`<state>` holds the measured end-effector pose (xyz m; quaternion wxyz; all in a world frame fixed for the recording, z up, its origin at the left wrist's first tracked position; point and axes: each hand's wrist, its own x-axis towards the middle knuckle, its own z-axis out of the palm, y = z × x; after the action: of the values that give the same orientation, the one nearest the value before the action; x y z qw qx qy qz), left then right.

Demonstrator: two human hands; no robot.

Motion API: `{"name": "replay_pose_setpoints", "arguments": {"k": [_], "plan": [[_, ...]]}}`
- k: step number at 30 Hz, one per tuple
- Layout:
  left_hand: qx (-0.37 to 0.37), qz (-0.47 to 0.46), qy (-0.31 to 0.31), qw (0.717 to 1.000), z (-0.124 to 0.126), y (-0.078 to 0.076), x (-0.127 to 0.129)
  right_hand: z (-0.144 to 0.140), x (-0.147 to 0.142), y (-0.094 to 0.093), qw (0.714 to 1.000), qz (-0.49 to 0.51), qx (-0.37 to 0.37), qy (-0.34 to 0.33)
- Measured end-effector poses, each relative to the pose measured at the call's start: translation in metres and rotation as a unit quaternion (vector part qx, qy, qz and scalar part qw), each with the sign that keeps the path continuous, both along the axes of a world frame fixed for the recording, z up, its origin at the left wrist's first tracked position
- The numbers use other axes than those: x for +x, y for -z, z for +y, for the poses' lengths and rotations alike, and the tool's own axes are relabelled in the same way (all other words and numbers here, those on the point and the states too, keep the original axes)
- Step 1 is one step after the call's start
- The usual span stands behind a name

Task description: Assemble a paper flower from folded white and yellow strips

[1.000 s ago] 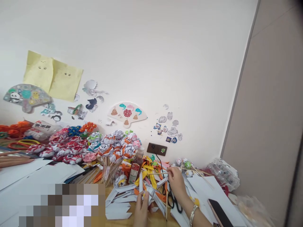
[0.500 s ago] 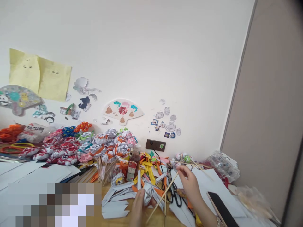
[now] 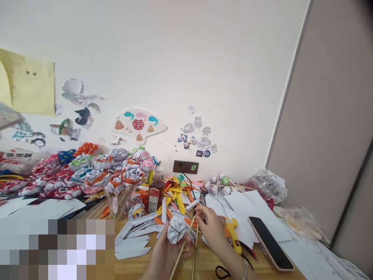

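My left hand [image 3: 163, 254] holds a white folded paper flower [image 3: 176, 229] above the wooden table [image 3: 140, 268]. My right hand [image 3: 211, 229] pinches a thin wooden stick [image 3: 180, 252] whose upper end meets the flower's right side; the stick slants down to the left. A second stick [image 3: 194, 252] lies on the table just right of it. Folded white paper strips [image 3: 132, 241] lie left of my left hand.
A yellow glue gun [image 3: 233, 231] and a phone [image 3: 269, 243] lie to the right on white sheets. A brown bottle [image 3: 154, 192], a cup of sticks [image 3: 118, 204], coloured strips and a heap of finished paper flowers [image 3: 87, 175] fill the back. Black scissors handle [image 3: 223, 272] near my wrist.
My right hand picked a stick from the pile and brought it down and left to the flower. My left hand lifted the flower. The view shifted right, revealing the glue gun and phone.
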<state>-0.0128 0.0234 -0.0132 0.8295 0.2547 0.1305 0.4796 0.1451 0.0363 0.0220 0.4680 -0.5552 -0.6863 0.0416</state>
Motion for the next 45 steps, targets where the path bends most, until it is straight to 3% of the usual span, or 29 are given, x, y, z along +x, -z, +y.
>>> {"name": "replay_pose_setpoints", "arguments": {"k": [3, 8, 9, 10, 12, 14, 18, 22, 25, 30, 33, 37, 45], "plan": [[-0.001, -0.007, -0.014, 1.000, 0.001, 0.004, 0.002, -0.009, 0.026, 0.004, 0.998, -0.054, 0.012, 0.027], [0.008, -0.001, -0.015, 1.000, -0.001, 0.007, 0.007, -0.022, 0.088, 0.027, 0.983, -0.113, -0.014, 0.146], [0.010, 0.001, -0.013, 1.000, -0.002, 0.008, 0.008, -0.024, 0.096, 0.033, 0.976, -0.125, -0.038, 0.174], [0.013, 0.003, -0.010, 1.000, -0.003, 0.008, 0.008, -0.025, 0.102, 0.038, 0.961, -0.151, -0.107, 0.208], [0.022, 0.006, -0.004, 1.000, -0.004, 0.010, 0.009, -0.027, 0.105, 0.045, 0.935, -0.174, -0.211, 0.227], [0.029, 0.007, -0.001, 1.000, -0.004, 0.012, 0.009, -0.028, 0.100, 0.050, 0.922, -0.182, -0.267, 0.213], [0.031, 0.005, -0.003, 1.000, -0.002, 0.015, 0.009, -0.029, 0.083, 0.051, 0.931, -0.170, -0.264, 0.187], [0.023, 0.002, 0.007, 1.000, 0.000, 0.016, 0.009, -0.028, 0.084, 0.046, 0.936, -0.094, -0.279, 0.193], [0.018, -0.005, 0.008, 1.000, -0.002, 0.015, 0.009, -0.028, 0.090, 0.044, 0.949, -0.052, -0.249, 0.185], [0.012, -0.004, 0.019, 1.000, -0.004, 0.011, 0.005, -0.037, 0.078, 0.035, 0.983, 0.064, -0.097, 0.142], [0.006, 0.006, 0.025, 1.000, -0.002, 0.015, 0.006, -0.048, 0.063, 0.028, 0.983, 0.137, -0.049, 0.109], [0.003, 0.019, 0.019, 1.000, 0.002, 0.025, 0.009, -0.063, 0.046, 0.027, 0.984, 0.158, 0.043, 0.068], [0.008, 0.024, 0.006, 1.000, -0.002, 0.027, 0.011, -0.071, 0.037, 0.033, 0.989, 0.127, 0.061, 0.037]]}}
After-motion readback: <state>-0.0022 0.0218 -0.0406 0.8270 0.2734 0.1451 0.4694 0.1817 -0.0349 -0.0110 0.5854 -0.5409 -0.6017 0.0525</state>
